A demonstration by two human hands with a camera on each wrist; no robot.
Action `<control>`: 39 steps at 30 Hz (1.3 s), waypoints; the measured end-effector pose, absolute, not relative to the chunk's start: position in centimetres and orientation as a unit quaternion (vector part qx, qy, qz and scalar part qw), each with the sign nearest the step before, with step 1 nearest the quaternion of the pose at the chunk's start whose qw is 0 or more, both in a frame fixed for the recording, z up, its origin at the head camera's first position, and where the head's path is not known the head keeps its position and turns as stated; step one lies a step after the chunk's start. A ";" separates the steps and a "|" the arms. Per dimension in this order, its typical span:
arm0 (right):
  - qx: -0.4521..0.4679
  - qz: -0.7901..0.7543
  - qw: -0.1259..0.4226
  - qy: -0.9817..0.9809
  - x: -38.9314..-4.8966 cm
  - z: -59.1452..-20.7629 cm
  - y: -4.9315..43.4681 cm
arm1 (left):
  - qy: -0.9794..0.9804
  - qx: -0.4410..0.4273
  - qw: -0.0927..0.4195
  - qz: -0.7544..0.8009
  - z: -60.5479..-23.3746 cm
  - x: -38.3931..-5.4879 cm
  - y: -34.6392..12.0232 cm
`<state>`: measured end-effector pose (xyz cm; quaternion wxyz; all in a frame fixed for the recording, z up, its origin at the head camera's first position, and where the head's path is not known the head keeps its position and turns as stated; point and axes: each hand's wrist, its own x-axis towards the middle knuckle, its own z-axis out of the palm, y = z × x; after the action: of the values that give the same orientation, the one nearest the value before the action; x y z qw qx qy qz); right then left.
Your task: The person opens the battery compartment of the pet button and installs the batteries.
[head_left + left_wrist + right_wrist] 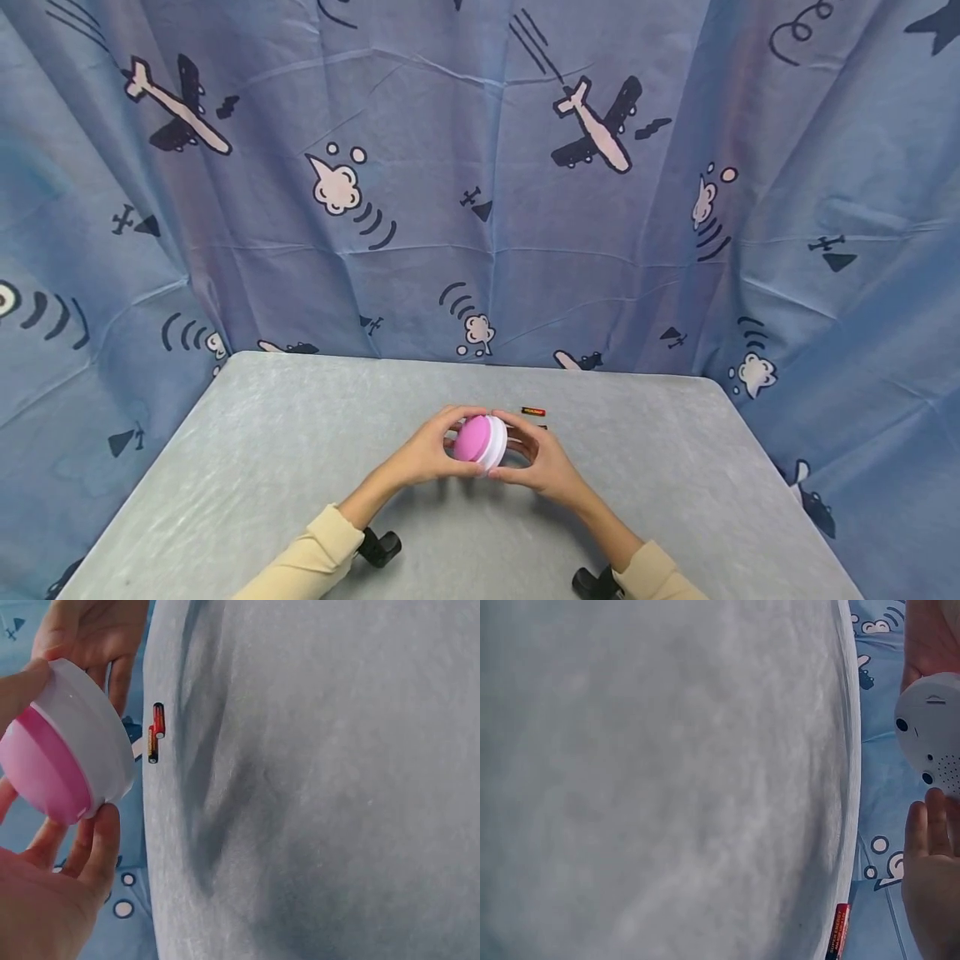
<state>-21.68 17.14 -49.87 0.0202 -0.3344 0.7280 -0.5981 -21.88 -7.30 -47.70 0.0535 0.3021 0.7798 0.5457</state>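
Head view, fingers (453,413) gripping pink-white device (473,439), batteries (533,411) bearing blurred lettering (534,412)

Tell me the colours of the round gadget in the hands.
The round gadget is part pink, part white; the left wrist view shows it best.

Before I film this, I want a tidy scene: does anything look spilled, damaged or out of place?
Nothing stands out: no spill or damage shows. The left hand and right hand hold the pink-and-white device between them, and two batteries lie loose on the grey table beyond.
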 end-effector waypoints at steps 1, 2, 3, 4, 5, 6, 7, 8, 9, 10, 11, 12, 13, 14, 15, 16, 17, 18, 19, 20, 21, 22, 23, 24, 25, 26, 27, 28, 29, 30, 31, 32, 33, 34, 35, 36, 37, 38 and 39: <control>-0.335 -0.598 0.020 0.728 -21.7 -49.9 17.1 | 0.780 0.303 0.052 0.546 -47.7 -21.9 -7.3; -0.335 -0.598 0.021 0.728 -21.7 -49.9 17.1 | 0.778 0.303 0.049 0.548 -47.7 -21.9 -7.2; -0.335 -0.599 0.021 0.727 -21.7 -49.9 17.1 | 0.775 0.301 0.049 0.553 -47.7 -21.9 -7.2; -0.335 -0.601 0.023 0.725 -21.7 -49.8 17.1 | 0.770 0.300 0.051 0.561 -47.8 -21.9 -7.2; -0.335 -0.603 0.025 0.723 -21.7 -49.8 17.1 | 0.763 0.299 0.053 0.571 -47.8 -21.9 -7.2; -0.336 -0.606 0.028 0.721 -21.6 -49.8 17.1 | 0.755 0.296 0.057 0.582 -47.9 -21.9 -7.2; -0.337 -0.609 0.032 0.718 -21.7 -49.8 17.1 | 0.747 0.294 0.062 0.593 -47.9 -21.9 -7.2; -0.336 -0.612 0.038 0.715 -21.7 -49.8 17.1 | 0.738 0.292 0.068 0.604 -48.0 -21.9 -7.2; -0.336 -0.615 0.044 0.712 -21.7 -49.8 17.1 | 0.732 0.290 0.074 0.613 -48.0 -21.9 -7.2; -0.334 -0.618 0.049 0.710 -21.6 -49.8 17.1 | 0.725 0.289 0.079 0.620 -48.0 -21.8 -7.2; -0.333 -0.620 0.052 0.709 -21.6 -49.8 17.1 | 0.720 0.288 0.084 0.626 -48.0 -21.8 -7.2; -0.332 -0.621 0.055 0.708 -21.6 -49.8 17.1 | 0.715 0.288 0.089 0.631 -47.9 -21.8 -7.1; -0.331 -0.622 0.056 0.707 -21.6 -49.8 17.1 | 0.710 0.288 0.093 0.635 -47.9 -21.8 -7.1; -0.331 -0.623 0.055 0.707 -21.6 -49.8 17.1 | 0.708 0.289 0.095 0.637 -47.9 -21.8 -7.1; -0.332 -0.624 0.053 0.706 -21.6 -49.8 17.1 | 0.708 0.290 0.097 0.636 -47.8 -21.8 -7.1; -0.333 -0.624 0.050 0.706 -21.5 -49.9 17.1 | 0.710 0.291 0.097 0.634 -47.8 -21.8 -7.1; -0.335 -0.623 0.048 0.705 -21.5 -49.9 17.1 | 0.712 0.293 0.096 0.630 -47.8 -21.8 -7.0; -0.336 -0.622 0.046 0.706 -21.5 -49.9 17.1 | 0.716 0.297 0.095 0.625 -47.8 -21.9 -7.0; -0.337 -0.620 0.044 0.707 -21.5 -49.8 17.1 | 0.720 0.301 0.092 0.618 -47.8 -21.9 -7.0; -0.337 -0.618 0.043 0.709 -21.5 -49.8 17.1 | 0.724 0.305 0.089 0.612 -47.7 -21.9 -7.0; -0.336 -0.616 0.043 0.711 -21.5 -49.8 17.1 | 0.727 0.308 0.087 0.607 -47.7 -21.9 -7.0; -0.335 -0.614 0.042 0.713 -21.5 -49.8 17.1 | 0.729 0.311 0.085 0.603 -47.7 -21.9 -7.0; -0.334 -0.612 0.042 0.715 -21.4 -49.8 17.1 | 0.731 0.314 0.083 0.600 -47.8 -21.9 -7.0; -0.333 -0.611 0.042 0.717 -21.4 -49.8 17.1 | 0.731 0.315 0.082 0.600 -47.8 -22.0 -7.0; -0.333 -0.611 0.042 0.717 -21.4 -49.8 17.2 | 0.731 0.314 0.082 0.600 -47.9 -21.9 -7.0; -0.333 -0.611 0.042 0.717 -21.4 -49.8 17.2 | 0.730 0.312 0.082 0.602 -47.9 -21.9 -7.0; -0.334 -0.612 0.042 0.715 -21.3 -49.8 17.2 | 0.730 0.310 0.083 0.604 -47.9 -21.9 -7.0; -0.336 -0.613 0.042 0.714 -21.3 -49.8 17.3 | 0.729 0.307 0.083 0.606 -48.0 -21.9 -7.0; -0.337 -0.613 0.042 0.714 -21.3 -49.8 17.3 | 0.728 0.305 0.084 0.608 -48.0 -21.9 -7.0; -0.338 -0.613 0.043 0.713 -21.3 -49.8 17.3 | 0.727 0.301 0.086 0.611 -48.0 -21.8 -7.0; -0.337 -0.613 0.047 0.713 -21.3 -49.8 17.4 | 0.724 0.299 0.087 0.615 -48.1 -21.8 -7.0; -0.336 -0.614 0.053 0.712 -21.3 -49.8 17.4 | 0.721 0.296 0.089 0.620 -48.1 -21.8 -7.0; -0.333 -0.616 0.059 0.712 -21.3 -49.8 17.5 | 0.717 0.294 0.092 0.625 -48.1 -21.8 -7.0; -0.329 -0.617 0.066 0.712 -21.3 -49.8 17.5 | 0.713 0.292 0.094 0.631 -48.2 -21.7 -7.0; -0.325 -0.618 0.074 0.712 -21.3 -49.7 17.5 | 0.708 0.291 0.097 0.636 -48.2 -21.7 -6.9; -0.321 -0.621 0.081 0.711 -21.3 -49.7 17.5 | 0.703 0.291 0.100 0.641 -48.2 -21.7 -6.9; -0.317 -0.623 0.086 0.710 -21.2 -49.6 17.5 | 0.699 0.291 0.103 0.645 -48.2 -21.7 -6.9; -0.314 -0.624 0.088 0.710 -21.2 -49.6 17.5 | 0.698 0.291 0.106 0.646 -48.1 -21.7 -6.9; -0.312 -0.624 0.087 0.711 -21.2 -49.5 17.5 | 0.695 0.292 0.108 0.648 -48.1 -21.7 -6.9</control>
<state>-21.16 17.53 -49.47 0.0868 -0.3120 0.7110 -0.6242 -21.67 -6.86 -48.09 0.1081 0.2916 0.6955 0.6478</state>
